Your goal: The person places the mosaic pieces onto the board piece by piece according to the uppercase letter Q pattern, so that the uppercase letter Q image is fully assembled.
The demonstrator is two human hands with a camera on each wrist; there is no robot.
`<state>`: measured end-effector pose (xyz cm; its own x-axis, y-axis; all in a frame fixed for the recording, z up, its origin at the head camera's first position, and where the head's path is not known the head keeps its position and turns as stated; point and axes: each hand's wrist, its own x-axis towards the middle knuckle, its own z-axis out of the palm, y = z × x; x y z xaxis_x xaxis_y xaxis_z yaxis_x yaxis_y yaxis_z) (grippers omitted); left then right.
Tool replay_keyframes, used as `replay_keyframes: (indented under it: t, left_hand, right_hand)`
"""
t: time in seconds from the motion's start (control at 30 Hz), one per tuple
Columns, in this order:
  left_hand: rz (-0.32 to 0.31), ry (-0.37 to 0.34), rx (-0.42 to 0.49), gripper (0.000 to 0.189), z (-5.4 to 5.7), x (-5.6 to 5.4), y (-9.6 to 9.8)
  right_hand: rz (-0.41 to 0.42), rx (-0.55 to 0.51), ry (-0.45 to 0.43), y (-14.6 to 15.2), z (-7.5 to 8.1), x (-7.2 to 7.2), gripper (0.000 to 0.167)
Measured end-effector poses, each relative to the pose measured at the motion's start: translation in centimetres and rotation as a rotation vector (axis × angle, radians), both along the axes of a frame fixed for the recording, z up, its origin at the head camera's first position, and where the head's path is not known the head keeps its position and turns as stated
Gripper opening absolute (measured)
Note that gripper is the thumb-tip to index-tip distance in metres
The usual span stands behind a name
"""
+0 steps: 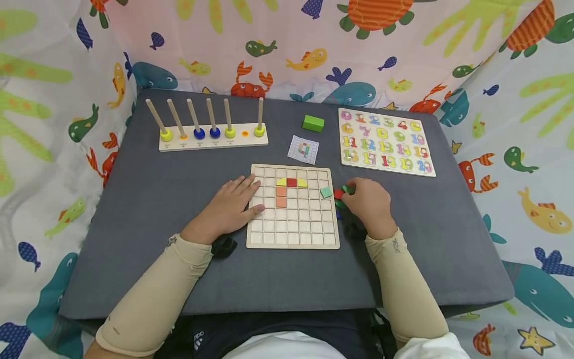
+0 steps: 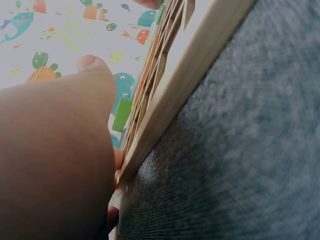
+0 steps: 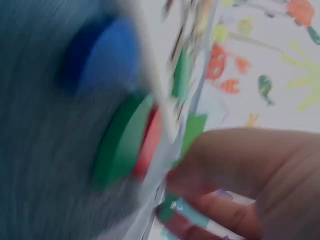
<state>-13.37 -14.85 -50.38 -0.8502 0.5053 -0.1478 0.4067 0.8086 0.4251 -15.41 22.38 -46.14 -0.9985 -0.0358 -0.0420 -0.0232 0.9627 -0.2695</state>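
Observation:
A wooden grid board [image 1: 292, 240] lies in the middle of the table. Its upper cells hold a red square [image 1: 292, 182] between two yellow pieces [image 1: 303, 183], with two orange squares [image 1: 281, 197] below the left one. A light green square [image 1: 326, 192] sits askew near the board's right edge. My left hand [image 1: 230, 205] rests on the board's left edge, fingers extended. Just off the right edge, my right hand [image 1: 369, 202] pinches a small green block [image 3: 170, 206] between thumb and fingers. Beside it lie a red block [image 1: 338, 194], another green block [image 3: 122, 142] and a blue block [image 3: 102, 57].
A patterned card [image 1: 303, 149] and a green box-shaped block [image 1: 313, 123] lie behind the board. At the back left stands a peg rack [image 1: 213, 142] with rings on its base. A number puzzle board [image 1: 387, 142] lies at the back right. Printed cloth [image 1: 287, 30] hangs around the table.

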Motion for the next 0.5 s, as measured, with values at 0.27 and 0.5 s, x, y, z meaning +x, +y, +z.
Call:
replay_keyframes:
  t: [0.27,0.5]
  left_hand:
    - [-0.006,-0.008,-0.009,0.08,0.3,0.1,0.1]
    - [0.004,-0.015,-0.022,0.08,0.2,0.1,-0.1]
  right_hand:
    - [0.334,-0.061,0.014,-5.0,0.4,0.8,0.018]
    - [0.475,0.022,0.069,-7.3,0.2,-1.0,0.011]
